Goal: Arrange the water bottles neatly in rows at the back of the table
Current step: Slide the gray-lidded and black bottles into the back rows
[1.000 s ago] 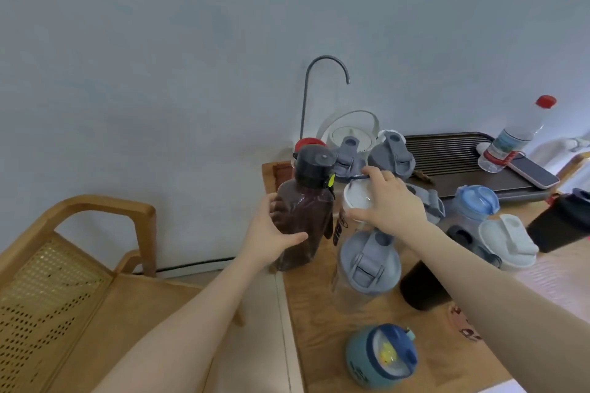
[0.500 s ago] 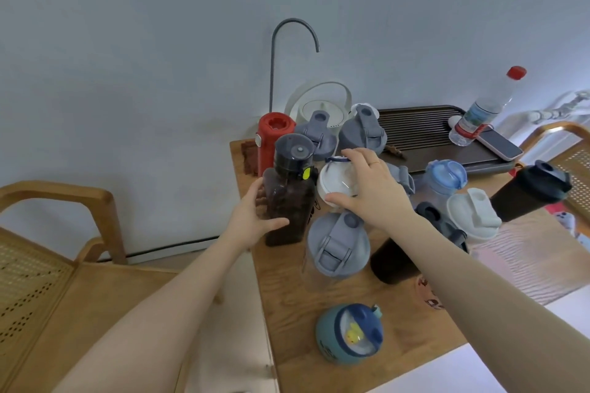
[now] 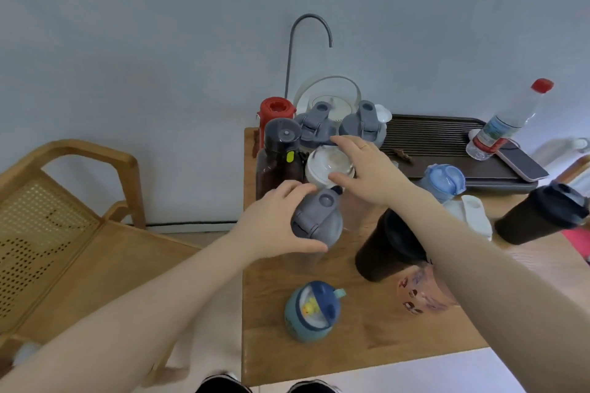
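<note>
Left hand [image 3: 274, 223] has left the dark brown bottle [image 3: 277, 159] and now wraps the grey flip lid of a clear bottle [image 3: 316, 222] at frame centre.

Its fingers curl closed around that lid, thumb toward the viewer, so this bottle looks like the next one headed for the back rows. Right hand [image 3: 367, 169] stays on the white-lidded bottle [image 3: 329, 166] just above, fingertips pinching its rim; how firm the grip is I cannot quite tell. Behind them, 2 grey-lidded bottles [image 3: 364, 121], a red bottle [image 3: 276, 110] and the brown one already stand grouped near the table's [image 3: 351, 344] back-left corner. A small blue bottle [image 3: 311, 313] and a black tumbler [image 3: 386, 246] wait in the lower middle, unsorted.
</note>
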Action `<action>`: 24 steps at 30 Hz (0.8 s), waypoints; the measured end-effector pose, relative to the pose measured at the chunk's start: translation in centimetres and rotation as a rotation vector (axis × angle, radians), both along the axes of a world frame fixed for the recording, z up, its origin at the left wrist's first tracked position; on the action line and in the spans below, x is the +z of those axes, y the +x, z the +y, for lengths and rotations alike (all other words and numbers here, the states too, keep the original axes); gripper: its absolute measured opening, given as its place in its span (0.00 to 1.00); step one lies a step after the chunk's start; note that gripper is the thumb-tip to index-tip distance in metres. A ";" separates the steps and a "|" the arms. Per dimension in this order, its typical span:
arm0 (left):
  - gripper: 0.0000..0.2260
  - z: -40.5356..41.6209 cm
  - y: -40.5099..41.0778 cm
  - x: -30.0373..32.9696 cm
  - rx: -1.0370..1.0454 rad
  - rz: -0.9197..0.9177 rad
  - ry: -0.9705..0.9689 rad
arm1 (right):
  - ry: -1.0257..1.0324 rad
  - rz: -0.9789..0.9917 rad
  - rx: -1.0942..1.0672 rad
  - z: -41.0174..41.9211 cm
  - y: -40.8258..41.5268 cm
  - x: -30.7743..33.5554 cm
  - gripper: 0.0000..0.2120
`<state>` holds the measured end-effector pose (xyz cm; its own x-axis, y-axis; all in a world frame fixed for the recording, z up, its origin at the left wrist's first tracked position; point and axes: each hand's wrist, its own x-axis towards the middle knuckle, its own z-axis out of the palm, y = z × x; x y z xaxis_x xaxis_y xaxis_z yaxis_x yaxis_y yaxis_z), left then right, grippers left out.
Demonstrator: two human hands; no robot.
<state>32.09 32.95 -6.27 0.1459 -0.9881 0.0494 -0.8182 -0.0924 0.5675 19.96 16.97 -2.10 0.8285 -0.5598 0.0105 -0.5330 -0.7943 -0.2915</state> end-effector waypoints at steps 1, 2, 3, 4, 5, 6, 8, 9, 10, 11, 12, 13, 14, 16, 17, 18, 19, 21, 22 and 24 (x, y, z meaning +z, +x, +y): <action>0.43 -0.1 -0.5 -0.2 0.030 -0.008 0.067 | 0.027 -0.009 0.016 -0.2 -0.1 0.0 0.33; 0.44 -0.2 -0.9 -0.4 0.057 0.001 0.098 | 0.068 -0.023 0.025 -0.4 -0.1 0.0 0.32; 0.45 -0.3 -1.3 -0.4 0.079 0.012 0.105 | 0.115 -0.044 0.030 -0.4 -0.1 0.0 0.32; 0.45 -0.3 -1.7 -0.4 0.101 0.022 0.100 | 0.151 -0.066 0.031 -0.4 0.0 0.1 0.31; 0.43 -0.4 -2.0 -0.3 0.120 0.031 0.092 | 0.162 -0.087 0.030 -0.5 0.1 0.2 0.30; 0.42 -0.4 -2.2 -0.2 0.137 0.031 0.080 | 0.143 -0.097 0.028 -0.6 0.2 0.1 0.29; 0.40 0.0 -2.5 -0.1 0.172 0.027 0.061 | 0.079 -0.102 0.020 -0.9 0.5 -0.2 0.27; 0.39 0.3 -2.5 -0.1 0.202 0.036 0.048 | 0.067 -0.111 0.019 -1.0 0.6 -0.4 0.27; 0.39 0.6 -2.4 -0.1 0.239 0.054 0.031 | 0.067 -0.123 0.019 -1.2 0.6 -0.6 0.27; 0.37 0.8 -2.3 0.0 0.277 0.070 0.010 | 0.071 -0.138 0.019 -1.4 0.7 -0.7 0.27; 0.36 0.9 -2.0 0.1 0.311 0.079 -0.009 | 0.075 -0.152 0.022 -1.5 0.8 -0.8 0.27; 0.36 0.8 -1.8 0.3 0.341 0.079 -0.025 | 0.079 -0.165 0.030 -1.6 0.9 -0.9 0.27; 0.35 0.7 -1.5 0.5 0.364 0.077 -0.035 | 0.081 -0.178 0.041 -1.6 1.0 -0.9 0.27; 0.35 0.4 -1.2 0.6 0.386 0.084 -0.027 | 0.084 -0.198 0.054 -1.7 1.1 -1.0 0.26; 0.35 0.4 -1.2 0.5 0.386 0.086 -0.011 | 0.088 -0.208 0.058 -1.6 1.0 -1.0 0.27; 0.35 0.4 -1.3 0.3 0.377 0.084 0.003 | 0.094 -0.216 0.061 -1.7 0.9 -1.1 0.27; 0.35 0.4 -1.4 0.1 0.365 0.084 0.017 | 0.101 -0.224 0.066 -1.7 0.7 -1.2 0.27; 0.35 0.4 -1.3 -0.1 0.340 0.099 0.049 | 0.098 -0.226 0.086 -1.8 0.6 -1.4 0.28; 0.35 0.4 -1.1 -0.1 0.326 0.097 0.072 | 0.084 -0.217 0.097 -1.9 0.5 -1.5 0.29; 0.35 0.1 -0.8 0.1 0.307 0.039 0.093 | 0.056 -0.209 0.108 -2.0 0.0 -1.8 0.33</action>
<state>31.32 33.07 -6.13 0.4377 -0.8977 -0.0507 -0.7221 -0.3846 0.5750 20.00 15.01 -3.86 0.8666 -0.4729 0.1593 -0.3698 -0.8230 -0.4312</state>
